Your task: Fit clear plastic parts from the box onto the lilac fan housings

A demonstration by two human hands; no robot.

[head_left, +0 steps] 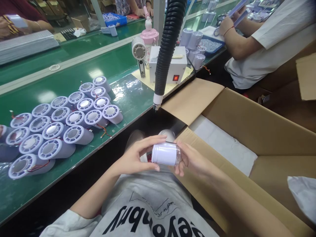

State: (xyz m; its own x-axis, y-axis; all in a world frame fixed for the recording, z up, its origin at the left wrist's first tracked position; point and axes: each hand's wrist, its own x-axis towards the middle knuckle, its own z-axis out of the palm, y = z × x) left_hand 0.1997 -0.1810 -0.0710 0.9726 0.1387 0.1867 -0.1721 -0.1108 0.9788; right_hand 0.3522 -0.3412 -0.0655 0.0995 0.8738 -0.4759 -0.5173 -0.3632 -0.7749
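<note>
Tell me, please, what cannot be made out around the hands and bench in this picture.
All in the head view:
Held cylinder: its underside faces away; the right hand covers part of one end, and the other end is turned toward the left hand.
Leftmost cylinder: cut off by the left edge.
White unit: its print is too small to read; the black hose hides part of its front.
Cardboard box: cut off by the right edge.

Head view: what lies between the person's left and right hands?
In the head view, a lavender cylinder lies between the left hand and the right hand, both touching it.
</note>
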